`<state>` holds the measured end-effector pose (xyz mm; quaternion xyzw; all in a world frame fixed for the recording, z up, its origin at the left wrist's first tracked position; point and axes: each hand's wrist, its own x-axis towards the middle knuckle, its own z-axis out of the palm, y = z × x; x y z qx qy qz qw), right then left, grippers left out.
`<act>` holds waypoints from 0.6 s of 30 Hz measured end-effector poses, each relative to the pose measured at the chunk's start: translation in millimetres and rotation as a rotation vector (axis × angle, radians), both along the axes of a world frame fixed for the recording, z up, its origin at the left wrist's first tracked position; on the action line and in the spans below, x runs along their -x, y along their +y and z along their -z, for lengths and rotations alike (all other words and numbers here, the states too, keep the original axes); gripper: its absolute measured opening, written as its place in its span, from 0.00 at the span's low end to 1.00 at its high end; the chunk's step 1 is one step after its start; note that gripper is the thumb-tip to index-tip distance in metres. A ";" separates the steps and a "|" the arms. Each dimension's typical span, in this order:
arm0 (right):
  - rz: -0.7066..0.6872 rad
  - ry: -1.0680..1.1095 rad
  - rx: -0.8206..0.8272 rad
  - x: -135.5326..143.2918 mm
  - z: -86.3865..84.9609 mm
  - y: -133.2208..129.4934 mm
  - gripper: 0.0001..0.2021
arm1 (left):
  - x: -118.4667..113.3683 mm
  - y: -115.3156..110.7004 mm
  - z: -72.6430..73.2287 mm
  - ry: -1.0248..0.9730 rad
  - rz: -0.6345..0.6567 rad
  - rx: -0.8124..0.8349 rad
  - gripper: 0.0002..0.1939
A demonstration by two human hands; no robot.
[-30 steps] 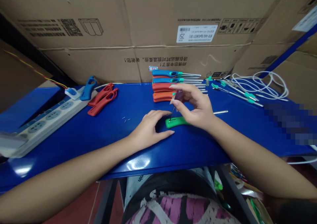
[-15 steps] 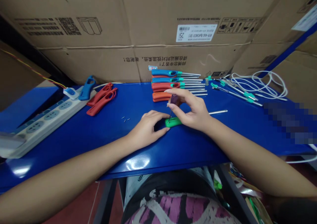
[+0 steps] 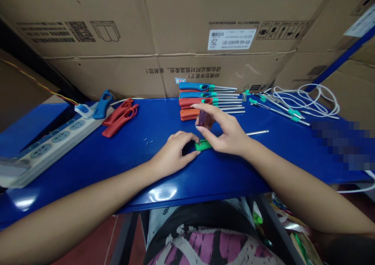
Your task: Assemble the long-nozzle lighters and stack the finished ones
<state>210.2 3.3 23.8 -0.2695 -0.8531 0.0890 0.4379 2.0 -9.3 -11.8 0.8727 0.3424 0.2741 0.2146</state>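
A green long-nosed lighter [image 3: 203, 144] lies on the blue table in front of me, its metal tube [image 3: 258, 133] showing past my right wrist. My left hand [image 3: 175, 151] holds the end of its handle between thumb and fingers. In my right hand [image 3: 227, 134] is a screwdriver [image 3: 202, 118] with a dark purple grip, upright, its tip at the green handle near my left fingertips. My right hand hides the handle's middle. Several tiny screws [image 3: 148, 141] lie left of my left hand.
Behind my hands, several blue, red and orange lighters [image 3: 191, 101] are stacked. Red handle shells [image 3: 120, 120] and a blue one [image 3: 103, 104] are by a power strip [image 3: 55, 142]. Loose metal tubes [image 3: 283, 108] and a coiled white cable [image 3: 322, 97] lie at right. A cardboard box [image 3: 175, 34] stands behind.
The screwdriver's grip and my right fingers have shifted slightly left, and the screwdriver stands more upright. My left hand stays on the green lighter.
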 end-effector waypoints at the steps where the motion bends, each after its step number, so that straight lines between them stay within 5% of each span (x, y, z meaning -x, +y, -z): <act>1: 0.009 -0.004 -0.007 -0.4 0.2 0.7 0.26 | -0.1 -0.1 0.2 0.001 0.000 -0.002 0.09; 12: 0.006 0.082 -0.007 5.1 -5.0 -2.5 0.17 | 0.4 0.1 0.5 -0.003 0.004 -0.006 0.09; 18: 0.059 -0.039 -0.157 -5.2 -10.8 2.9 0.15 | -0.7 0.2 0.1 -0.013 0.015 -0.004 0.09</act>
